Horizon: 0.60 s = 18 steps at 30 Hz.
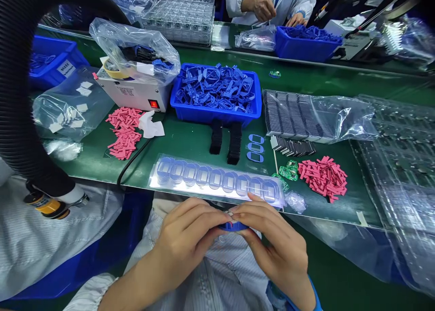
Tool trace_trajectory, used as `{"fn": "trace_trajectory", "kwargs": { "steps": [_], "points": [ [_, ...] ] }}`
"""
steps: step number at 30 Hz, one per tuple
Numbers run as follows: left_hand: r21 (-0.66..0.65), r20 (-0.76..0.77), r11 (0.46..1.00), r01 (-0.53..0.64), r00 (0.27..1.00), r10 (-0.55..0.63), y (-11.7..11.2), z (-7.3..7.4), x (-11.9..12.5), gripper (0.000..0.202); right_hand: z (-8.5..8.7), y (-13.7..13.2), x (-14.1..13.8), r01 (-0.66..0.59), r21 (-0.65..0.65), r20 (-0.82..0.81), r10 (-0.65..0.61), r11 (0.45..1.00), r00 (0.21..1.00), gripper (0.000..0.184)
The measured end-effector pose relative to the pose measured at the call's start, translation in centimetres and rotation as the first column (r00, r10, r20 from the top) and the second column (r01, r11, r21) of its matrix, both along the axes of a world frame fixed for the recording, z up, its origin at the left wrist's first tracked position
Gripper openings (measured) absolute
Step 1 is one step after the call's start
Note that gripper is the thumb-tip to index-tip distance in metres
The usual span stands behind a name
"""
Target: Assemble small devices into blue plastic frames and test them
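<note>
Between my two hands, just off the table's front edge, is a small blue plastic housing (233, 226) with something pale and a bit of red on top. My left hand (188, 238) grips its left end, fingertips pressed on the upper side. From the other end my right hand (277, 238) clasps it, thumb below and fingers over the top. The fingers hide most of the part. Right behind the hands lies a strip of clear oval lens covers (216, 179). Green circuit boards (288, 170) and pink-red strips (324, 177) lie to the right.
A blue bin (217, 116) of blue plastic parts stands mid-table, with black pieces (234, 143) before it. Bagged displays (292, 114) and clear trays (408, 166) are on the right. A black hose (20, 93) hangs at left. A co-worker's hands (263, 8) work across the table.
</note>
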<state>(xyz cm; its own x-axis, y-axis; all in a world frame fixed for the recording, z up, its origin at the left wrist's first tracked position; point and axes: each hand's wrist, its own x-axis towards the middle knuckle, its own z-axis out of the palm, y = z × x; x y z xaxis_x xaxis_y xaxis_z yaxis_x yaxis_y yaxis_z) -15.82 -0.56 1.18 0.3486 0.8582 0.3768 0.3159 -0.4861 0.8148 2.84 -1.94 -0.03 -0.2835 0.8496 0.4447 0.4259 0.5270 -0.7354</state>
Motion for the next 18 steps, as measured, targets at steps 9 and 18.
{"fn": "trace_trajectory", "kwargs": {
  "steps": [9, 18],
  "points": [
    [0.024, 0.089, 0.991, -0.134, 0.987, 0.132, -0.6, -0.5, 1.0, 0.030, -0.4, -1.1, -2.7, 0.341, -0.170, -0.186, -0.370, 0.925, 0.910, 0.040],
    [-0.055, 0.107, 0.974, -0.219, 0.969, 0.224, -0.9, -0.9, 1.0, 0.023, 0.0, -0.8, -2.2, 0.183, -0.470, -0.358, -0.376, 0.863, 0.855, 0.012]
  ]
}}
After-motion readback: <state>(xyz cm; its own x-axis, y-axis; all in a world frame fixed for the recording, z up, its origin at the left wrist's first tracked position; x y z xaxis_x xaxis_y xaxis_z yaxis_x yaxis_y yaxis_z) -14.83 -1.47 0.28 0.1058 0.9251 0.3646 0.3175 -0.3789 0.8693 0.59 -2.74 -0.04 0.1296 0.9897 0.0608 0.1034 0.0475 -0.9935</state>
